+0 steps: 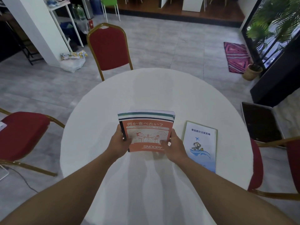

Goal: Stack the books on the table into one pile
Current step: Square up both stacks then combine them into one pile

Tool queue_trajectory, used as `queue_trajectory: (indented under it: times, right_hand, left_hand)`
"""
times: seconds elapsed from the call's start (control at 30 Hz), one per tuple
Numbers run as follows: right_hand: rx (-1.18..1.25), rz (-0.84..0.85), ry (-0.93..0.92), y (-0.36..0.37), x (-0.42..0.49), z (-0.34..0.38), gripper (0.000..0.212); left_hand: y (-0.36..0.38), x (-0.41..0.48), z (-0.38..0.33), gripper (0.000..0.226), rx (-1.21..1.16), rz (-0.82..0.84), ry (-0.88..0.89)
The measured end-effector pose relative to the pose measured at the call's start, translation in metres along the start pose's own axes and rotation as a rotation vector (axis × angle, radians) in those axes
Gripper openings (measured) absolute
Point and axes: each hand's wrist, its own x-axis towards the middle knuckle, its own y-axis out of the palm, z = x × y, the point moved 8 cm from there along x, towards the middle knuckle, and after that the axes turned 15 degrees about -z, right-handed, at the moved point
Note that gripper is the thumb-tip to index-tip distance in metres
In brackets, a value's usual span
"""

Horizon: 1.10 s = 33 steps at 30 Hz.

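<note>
- Left hand [119, 140] and right hand [173, 147] grip the orange Snoopy-cover notebook [146, 135] atop a small pile (mid-table)
- White-and-blue paperback booklet [201, 146] lies flat just right, on the round white-clothed table [162, 91]

Orange Snoopy book [146, 135] atop a small pile mid-table, white-and-blue book [201, 145] flat just right.

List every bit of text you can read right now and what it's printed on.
"何か食べたい?": orange book, top of its cover.
"SNOOPY": same cover, bottom.
Small line under the orange book's title: too blurred to read.
"泰国部分法律简编": white booklet lying on the table.
No other text is legible.
</note>
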Motion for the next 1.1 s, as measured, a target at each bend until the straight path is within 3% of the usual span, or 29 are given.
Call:
queue_trajectory:
  times: [0.23, 0.33, 0.43, 0.53, 0.77, 1.1]
  right_hand:
    - [-0.025, 0.075, 0.011, 0.008, -0.006, -0.012, 0.037]
    - [0.017, 0.062, 0.012, 0.005, -0.003, -0.007, 0.036]
    - [0.115, 0.064, 0.103, 0.008, -0.002, -0.003, 0.042]
    - [0.188, 0.078, 0.216, 0.022, 0.004, -0.002, 0.035]
    - [0.033, 0.136, 0.349, 0.054, 0.002, -0.034, 0.032]
    - [-0.312, 0.097, 0.191, 0.071, 0.007, -0.062, 0.031]
  left_hand:
    - [0.002, -0.009, 0.02, 0.041, 0.087, -0.033, -0.041]
    - [-0.001, 0.0, 0.015, 0.031, 0.065, -0.017, -0.048]
    - [0.004, 0.005, 0.017, 0.028, -0.014, -0.003, -0.176]
    - [0.007, 0.014, 0.021, 0.025, -0.016, -0.046, -0.233]
    - [0.02, 0.022, 0.073, 0.029, 0.196, -0.026, -0.343]
    - [0.035, 0.029, 0.11, 0.035, 0.717, 0.048, -0.21]
